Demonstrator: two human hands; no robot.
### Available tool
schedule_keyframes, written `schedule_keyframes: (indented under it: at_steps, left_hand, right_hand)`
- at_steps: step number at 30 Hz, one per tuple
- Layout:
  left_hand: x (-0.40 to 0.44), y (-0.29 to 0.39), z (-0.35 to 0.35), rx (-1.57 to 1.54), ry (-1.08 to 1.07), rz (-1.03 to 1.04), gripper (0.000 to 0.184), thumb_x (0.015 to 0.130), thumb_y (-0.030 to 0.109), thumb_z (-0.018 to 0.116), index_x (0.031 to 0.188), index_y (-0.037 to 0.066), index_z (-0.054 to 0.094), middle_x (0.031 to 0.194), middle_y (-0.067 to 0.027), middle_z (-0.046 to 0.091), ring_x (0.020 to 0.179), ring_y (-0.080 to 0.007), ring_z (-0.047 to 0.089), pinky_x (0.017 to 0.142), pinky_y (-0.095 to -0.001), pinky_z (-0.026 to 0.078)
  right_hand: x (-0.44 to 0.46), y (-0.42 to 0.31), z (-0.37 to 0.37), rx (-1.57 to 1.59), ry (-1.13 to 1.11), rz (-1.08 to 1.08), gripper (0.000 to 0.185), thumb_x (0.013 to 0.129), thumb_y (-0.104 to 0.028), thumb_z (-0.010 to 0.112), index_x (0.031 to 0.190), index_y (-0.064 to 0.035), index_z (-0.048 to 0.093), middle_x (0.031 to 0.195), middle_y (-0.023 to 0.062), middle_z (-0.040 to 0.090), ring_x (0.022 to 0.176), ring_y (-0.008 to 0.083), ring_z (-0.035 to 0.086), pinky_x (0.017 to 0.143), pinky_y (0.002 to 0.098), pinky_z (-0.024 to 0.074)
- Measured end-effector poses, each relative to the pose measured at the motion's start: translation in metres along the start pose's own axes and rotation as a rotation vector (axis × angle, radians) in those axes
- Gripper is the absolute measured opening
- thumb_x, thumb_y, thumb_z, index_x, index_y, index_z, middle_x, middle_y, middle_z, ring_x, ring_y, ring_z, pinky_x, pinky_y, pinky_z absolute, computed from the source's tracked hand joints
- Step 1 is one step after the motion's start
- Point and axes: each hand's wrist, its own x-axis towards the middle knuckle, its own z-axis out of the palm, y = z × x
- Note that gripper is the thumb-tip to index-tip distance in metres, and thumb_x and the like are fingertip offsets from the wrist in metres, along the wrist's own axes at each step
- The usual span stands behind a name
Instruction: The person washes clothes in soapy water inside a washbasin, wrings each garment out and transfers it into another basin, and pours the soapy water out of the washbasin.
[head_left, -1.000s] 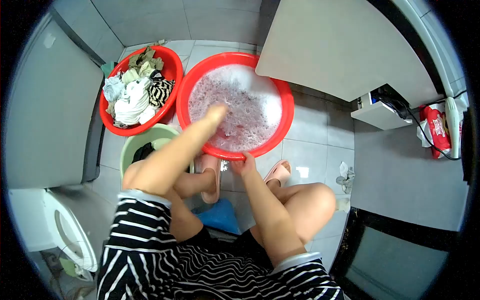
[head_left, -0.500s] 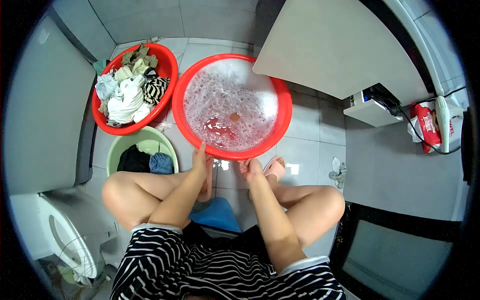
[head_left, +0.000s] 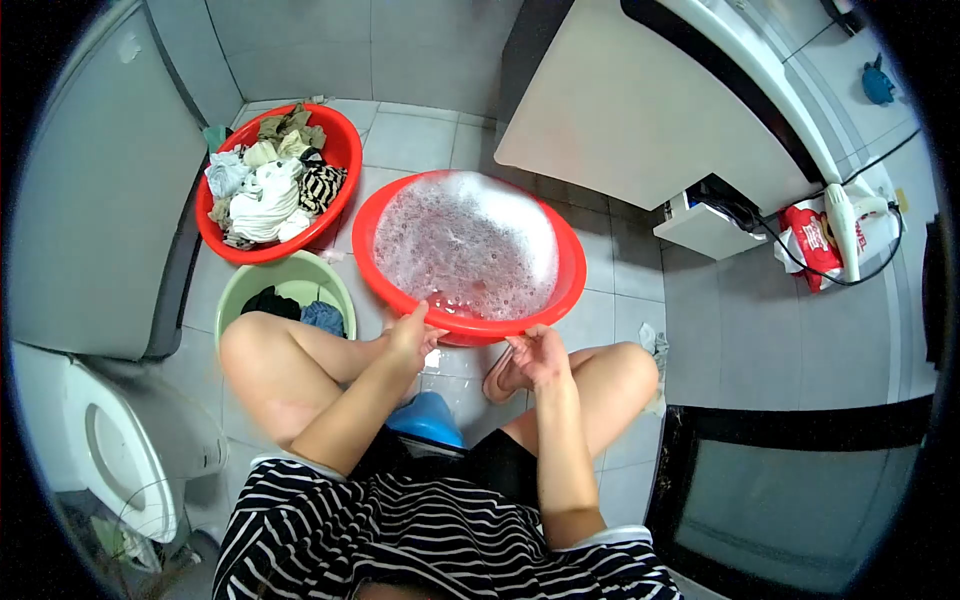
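Observation:
A large red basin (head_left: 570, 290) holds foamy water (head_left: 465, 245) and looks tilted, its near edge nearest my body. My left hand (head_left: 412, 338) grips the near rim, left of its middle. On the same rim, further right, my right hand (head_left: 540, 352) has its fingers closed around the edge. Both hands are palm-up or sideways beneath the rim, with some fingertips hidden. To the left, a second red basin (head_left: 352, 150) holds a heap of clothes (head_left: 268, 195). Below that one, a light green basin (head_left: 232, 297) contains dark and blue cloth (head_left: 322, 317).
A blue stool (head_left: 428, 418) is between my legs. A toilet (head_left: 120, 455) stands at lower left. On the right are a white cabinet with an open drawer (head_left: 705, 228), a hair dryer (head_left: 845, 230) with a black cord, and a red package (head_left: 808, 235). A dark-framed glass panel (head_left: 790, 500) lies lower right.
My left hand came out of the foamy water to the near rim. Both hands now grip that rim, and the basin has been pulled nearer and tilted. The view has shifted.

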Motion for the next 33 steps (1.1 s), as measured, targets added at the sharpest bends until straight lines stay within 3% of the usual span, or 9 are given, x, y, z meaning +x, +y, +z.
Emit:
schedule_keyframes:
  at_steps: [3, 7, 13, 14, 17, 22, 28, 31, 33]
  left_hand:
    - [0.004, -0.005, -0.008, -0.023, -0.114, -0.014, 0.034, 0.090, 0.037, 0.051, 0.101, 0.006, 0.043, 0.080, -0.0095, 0.054, 0.064, -0.0202, 0.063, 0.040, -0.0211, 0.040]
    - [-0.017, 0.013, -0.003, -0.020, -0.094, -0.087, 0.036, 0.093, 0.034, 0.045, 0.104, 0.000, 0.042, 0.085, -0.0165, 0.055, 0.063, -0.0238, 0.063, 0.036, -0.0230, 0.041]
    - [-0.010, 0.023, 0.005, -0.042, -0.127, -0.112, 0.038, 0.095, 0.031, 0.036, 0.110, -0.004, 0.041, 0.090, -0.0220, 0.059, 0.064, -0.0278, 0.064, 0.034, -0.0225, 0.043]
    - [-0.012, 0.027, 0.009, -0.064, -0.150, -0.107, 0.039, 0.095, 0.031, 0.036, 0.110, -0.004, 0.041, 0.092, -0.0228, 0.059, 0.064, -0.0280, 0.064, 0.034, -0.0224, 0.043]
    - [-0.012, 0.041, 0.015, -0.017, -0.066, -0.144, 0.036, 0.096, 0.030, 0.031, 0.109, 0.000, 0.048, 0.093, -0.0205, 0.063, 0.068, -0.0254, 0.066, 0.035, -0.0206, 0.042]
    - [-0.020, 0.053, 0.017, -0.016, -0.115, -0.206, 0.041, 0.096, 0.034, 0.029, 0.105, 0.000, 0.049, 0.091, -0.0190, 0.064, 0.066, -0.0241, 0.066, 0.035, -0.0196, 0.041]
    - [-0.017, 0.049, 0.015, -0.060, -0.168, -0.253, 0.046, 0.096, 0.038, 0.025, 0.112, 0.001, 0.047, 0.093, -0.0175, 0.063, 0.064, -0.0244, 0.065, 0.035, -0.0207, 0.042]
    - [-0.025, 0.045, 0.012, -0.145, -0.263, -0.186, 0.052, 0.095, 0.038, 0.026, 0.116, -0.007, 0.043, 0.102, -0.0236, 0.060, 0.066, -0.0262, 0.064, 0.041, -0.0222, 0.051]
    - [-0.015, 0.047, 0.006, -0.159, -0.263, -0.159, 0.055, 0.095, 0.041, 0.026, 0.115, -0.007, 0.043, 0.100, -0.0233, 0.060, 0.066, -0.0261, 0.064, 0.041, -0.0221, 0.051]
  right_hand:
    - [-0.014, -0.005, 0.005, 0.011, -0.050, -0.001, 0.018, 0.079, -0.003, 0.042, 0.088, 0.0082, 0.053, 0.083, 0.0204, 0.062, 0.065, 0.0295, 0.064, 0.053, 0.0275, 0.0563]
    - [-0.025, -0.011, 0.017, 0.080, -0.009, 0.103, 0.021, 0.078, -0.005, 0.044, 0.094, 0.0086, 0.046, 0.083, 0.0202, 0.057, 0.064, 0.0319, 0.060, 0.059, 0.0339, 0.0548]
    - [-0.028, -0.026, 0.033, 0.312, 0.041, 0.260, 0.033, 0.077, -0.008, 0.046, 0.104, 0.0082, 0.038, 0.098, 0.0230, 0.049, 0.085, 0.0325, 0.054, 0.078, 0.0395, 0.0491]
    - [-0.030, -0.029, 0.038, 0.319, 0.042, 0.283, 0.034, 0.076, -0.010, 0.046, 0.104, 0.0077, 0.040, 0.101, 0.0198, 0.050, 0.087, 0.0302, 0.053, 0.079, 0.0381, 0.0487]
    - [-0.038, -0.034, 0.055, 0.281, 0.044, 0.258, 0.039, 0.076, -0.010, 0.046, 0.108, 0.0095, 0.038, 0.106, 0.0210, 0.049, 0.090, 0.0316, 0.053, 0.080, 0.0384, 0.0483]
    - [-0.028, -0.042, 0.060, 0.328, 0.026, 0.329, 0.046, 0.078, -0.010, 0.046, 0.116, 0.0099, 0.032, 0.122, 0.0248, 0.039, 0.105, 0.0343, 0.047, 0.086, 0.0417, 0.0459]
    - [-0.032, -0.046, 0.059, 0.320, 0.038, 0.336, 0.044, 0.077, -0.010, 0.045, 0.116, 0.0087, 0.034, 0.120, 0.0239, 0.041, 0.103, 0.0342, 0.047, 0.087, 0.0417, 0.0446]
    - [-0.029, -0.046, 0.053, 0.318, -0.021, 0.234, 0.055, 0.077, -0.010, 0.046, 0.123, 0.0126, 0.024, 0.120, 0.0268, 0.037, 0.101, 0.0330, 0.046, 0.089, 0.0401, 0.0424]
    - [-0.025, -0.051, 0.053, 0.312, -0.050, 0.257, 0.055, 0.076, -0.010, 0.046, 0.122, 0.0125, 0.025, 0.118, 0.0264, 0.038, 0.100, 0.0326, 0.046, 0.088, 0.0404, 0.0426]
